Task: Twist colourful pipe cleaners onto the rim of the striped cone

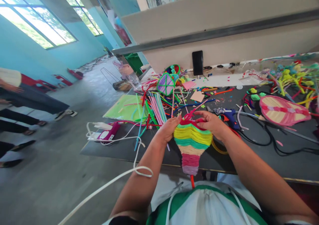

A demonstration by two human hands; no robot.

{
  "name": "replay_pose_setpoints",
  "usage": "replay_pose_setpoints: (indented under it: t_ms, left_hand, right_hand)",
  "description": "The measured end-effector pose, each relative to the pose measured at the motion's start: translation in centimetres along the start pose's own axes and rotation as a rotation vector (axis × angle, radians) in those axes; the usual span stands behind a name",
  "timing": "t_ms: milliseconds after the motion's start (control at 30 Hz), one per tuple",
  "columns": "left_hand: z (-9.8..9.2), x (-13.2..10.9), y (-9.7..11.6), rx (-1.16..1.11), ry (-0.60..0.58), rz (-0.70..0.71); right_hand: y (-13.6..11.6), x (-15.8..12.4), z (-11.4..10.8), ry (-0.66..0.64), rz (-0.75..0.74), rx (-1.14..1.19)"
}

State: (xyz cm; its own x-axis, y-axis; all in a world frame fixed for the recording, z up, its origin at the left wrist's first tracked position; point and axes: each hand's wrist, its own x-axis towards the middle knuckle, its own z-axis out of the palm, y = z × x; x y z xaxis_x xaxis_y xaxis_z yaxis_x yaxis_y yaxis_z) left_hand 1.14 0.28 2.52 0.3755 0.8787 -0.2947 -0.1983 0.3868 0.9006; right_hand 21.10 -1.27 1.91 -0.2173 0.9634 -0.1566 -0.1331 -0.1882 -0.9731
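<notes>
I hold a fan-shaped piece woven from pipe cleaners (191, 143), striped pink, cream, green, yellow and red, its narrow end pointing at me. My left hand (168, 129) grips its upper left edge with curled fingers. My right hand (211, 122) pinches the red pipe cleaner at the top right edge. The piece hovers over the near edge of the dark table (286, 158).
Loose pipe cleaners (154, 108) lie spread beyond my hands. A blue glue gun (228, 113), a finished pink woven fan (284, 110), a green sheet (124, 107), a phone (197, 62) and white cables (119, 140) sit on the table. People's legs (22, 118) are at far left.
</notes>
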Motion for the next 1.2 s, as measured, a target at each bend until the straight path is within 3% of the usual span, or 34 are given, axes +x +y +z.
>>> replay_pose_setpoints:
  t_ms: [133, 300, 400, 500, 667, 867, 1067, 1200]
  left_hand:
    - [-1.3, 0.4, 1.1, -0.024, -0.099, -0.148]
    - [-1.6, 0.3, 0.7, 0.047, -0.226, -0.114]
    - [-1.6, 0.6, 1.2, 0.057, -0.213, -0.105]
    - [-1.9, 1.5, 3.2, 0.051, -0.19, -0.079]
    - [-1.2, 3.5, 5.8, 0.04, -0.137, 0.01]
    - [-0.1, 4.9, 4.3, -0.108, -0.188, 0.04]
    - [-1.4, 4.7, 3.0, -0.338, -0.375, 0.077]
    - [-1.8, 4.3, 2.6, -0.325, -0.361, 0.14]
  right_hand:
    - [0.1, -0.1, -0.1, -0.025, -0.01, 0.023]
    - [-0.1, -0.4, 0.0, -0.057, -0.011, 0.131]
    - [-0.4, -0.4, 0.0, -0.052, -0.019, 0.323]
    - [-0.5, -0.1, -0.5, -0.011, -0.008, 0.518]
    - [-0.3, 0.5, -1.3, -0.137, -0.054, 0.598]
    - [0.4, 0.6, -1.3, -0.027, -0.135, 0.584]
    - [0.2, 0.5, -0.7, -0.011, -0.136, 0.576]
    - [0.0, 0.5, -0.4, -0.003, -0.137, 0.534]
